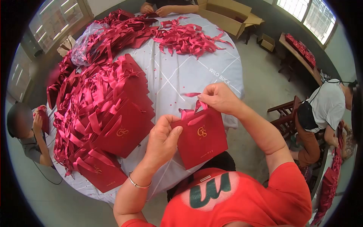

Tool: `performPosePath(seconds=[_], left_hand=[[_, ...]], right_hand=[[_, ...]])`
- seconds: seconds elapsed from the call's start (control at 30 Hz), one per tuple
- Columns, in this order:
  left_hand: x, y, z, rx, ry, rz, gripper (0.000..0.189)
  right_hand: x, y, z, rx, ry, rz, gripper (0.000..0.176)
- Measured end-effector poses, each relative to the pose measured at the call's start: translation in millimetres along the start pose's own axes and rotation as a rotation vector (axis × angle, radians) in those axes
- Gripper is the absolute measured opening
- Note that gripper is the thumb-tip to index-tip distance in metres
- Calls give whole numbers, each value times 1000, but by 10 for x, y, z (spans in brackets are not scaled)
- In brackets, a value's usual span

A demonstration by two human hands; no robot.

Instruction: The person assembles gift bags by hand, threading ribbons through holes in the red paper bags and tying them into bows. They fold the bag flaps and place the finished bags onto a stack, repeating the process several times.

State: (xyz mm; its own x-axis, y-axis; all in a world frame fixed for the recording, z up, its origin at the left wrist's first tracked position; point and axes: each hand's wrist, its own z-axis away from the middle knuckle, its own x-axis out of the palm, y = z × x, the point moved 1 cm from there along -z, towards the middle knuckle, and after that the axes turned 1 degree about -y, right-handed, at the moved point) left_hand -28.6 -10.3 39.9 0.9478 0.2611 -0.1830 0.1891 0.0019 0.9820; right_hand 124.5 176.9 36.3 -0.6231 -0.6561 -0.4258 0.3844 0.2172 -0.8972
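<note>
A red paper gift bag [202, 142] with gold lettering is held up at the table's near edge, in front of my chest. My left hand [163, 139] grips its upper left corner, thumb on the front face. At the upper right corner, my right hand [219, 99] pinches a red satin ribbon [199, 105] between thumb and fingers. One ribbon end sticks out to the left of those fingers. Another ribbon handle loops over the bag's front. Left of my hands lies a large pile of similar ribboned bags [102, 109].
Loose red ribbons [185, 39] lie on the far side of the round, white-clothed table [170, 75]. A clear plastic bag [85, 45] rests at the far left. Co-workers sit left and across; another person [325, 106] is at right, near wooden stools [285, 113]. A cardboard box [227, 17] stands behind.
</note>
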Motion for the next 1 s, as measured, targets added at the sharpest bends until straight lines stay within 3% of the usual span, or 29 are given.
performPosePath(seconds=[0.1,0.17,0.2,0.3,0.33,0.4,0.47,0.57,0.6,0.67,0.73,0.8,0.83,0.9,1.0], left_hand=[[3,-79,-23,-23,2,15,16],[30,-168,-35,-72,27,272,18],[13,-177,-37,-57,0,231,20],[42,-162,-39,-78,16,496,19],[16,-158,-44,-71,41,496,19],[-23,-152,-64,-164,39,544,20],[-51,-69,-52,-162,68,576,20],[-190,101,3,157,121,412,21],[-253,254,39,357,200,385,24],[-491,635,244,468,429,276,29],[-759,820,399,716,556,225,32],[-944,906,639,851,706,197,28],[-1001,886,754,846,743,176,27],[-1053,788,969,770,820,115,25],[-1013,433,1236,545,849,-9,15]], right_hand=[[-9,-26,47,-36,48,-18,24],[-36,-119,102,-113,137,60,28],[-59,-146,131,-149,196,94,32],[-141,-52,220,-47,204,18,34],[-209,25,246,-63,183,21,34],[-245,99,280,27,-82,-194,30],[-175,-63,359,-2,-133,-250,26],[-71,-314,355,-228,-98,-323,17],[-56,-382,334,-342,-45,-311,18],[57,-749,366,-540,119,-329,19],[259,-1053,322,-680,94,-532,21],[513,-1222,215,-719,-115,-612,21],[665,-1274,178,-736,-98,-463,22],[982,-1259,29,-966,-62,-176,22],[1283,-997,-224,-1117,79,332,41]])
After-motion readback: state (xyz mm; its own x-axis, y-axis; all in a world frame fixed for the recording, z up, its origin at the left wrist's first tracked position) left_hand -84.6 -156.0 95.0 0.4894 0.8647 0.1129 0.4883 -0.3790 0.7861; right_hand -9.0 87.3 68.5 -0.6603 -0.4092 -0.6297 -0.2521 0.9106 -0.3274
